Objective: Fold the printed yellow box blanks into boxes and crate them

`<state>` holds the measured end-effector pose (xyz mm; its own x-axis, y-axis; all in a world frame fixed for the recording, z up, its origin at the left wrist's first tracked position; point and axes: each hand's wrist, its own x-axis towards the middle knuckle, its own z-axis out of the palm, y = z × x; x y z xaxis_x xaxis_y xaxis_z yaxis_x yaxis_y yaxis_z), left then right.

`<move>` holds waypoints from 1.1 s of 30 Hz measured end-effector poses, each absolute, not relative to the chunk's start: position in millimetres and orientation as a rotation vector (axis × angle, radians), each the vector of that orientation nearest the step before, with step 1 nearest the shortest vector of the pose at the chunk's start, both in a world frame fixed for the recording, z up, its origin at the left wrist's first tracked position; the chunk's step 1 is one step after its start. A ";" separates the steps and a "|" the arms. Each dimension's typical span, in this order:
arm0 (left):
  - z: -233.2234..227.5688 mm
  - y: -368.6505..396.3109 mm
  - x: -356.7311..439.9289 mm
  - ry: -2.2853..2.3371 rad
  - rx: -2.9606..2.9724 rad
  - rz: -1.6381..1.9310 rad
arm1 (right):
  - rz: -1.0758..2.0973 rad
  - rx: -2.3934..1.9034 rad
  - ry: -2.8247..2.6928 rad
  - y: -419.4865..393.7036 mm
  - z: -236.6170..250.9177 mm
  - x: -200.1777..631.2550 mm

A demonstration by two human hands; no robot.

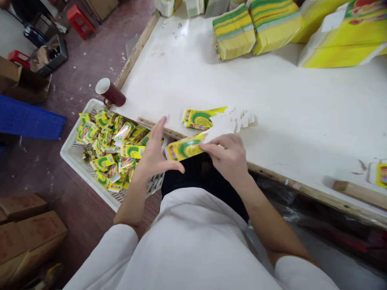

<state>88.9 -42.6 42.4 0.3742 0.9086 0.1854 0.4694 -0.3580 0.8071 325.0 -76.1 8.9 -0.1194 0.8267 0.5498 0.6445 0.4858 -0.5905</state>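
My right hand pinches the flap end of a yellow and green printed carton, held over the table's front edge. Its printing is slightly blurred. To the left of the carton, my left hand is open, thumb and fingers spread apart, with nothing in it. More flat cartons lie fanned on the white table just beyond, their white flaps pointing right. Below and left of my left hand, a white plastic basket holds many small yellow and green boxes.
A maroon mug stands at the table's left corner, near the basket. Stacks of flat cartons and larger yellow boxes line the far side. A wooden strip lies at the right. Brown cardboard boxes and a red stool stand on the floor.
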 end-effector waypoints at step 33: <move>28.6 -55.2 112.0 1.365 2.203 0.575 | 0.873 -1.127 -1.956 -77.5 -12.0 329.4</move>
<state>112.0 -55.2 28.6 0.4134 0.9052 0.0983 0.7026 -0.3858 0.5979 329.4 -77.5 -12.0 -0.3715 0.8969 0.2398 0.4206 0.3929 -0.8178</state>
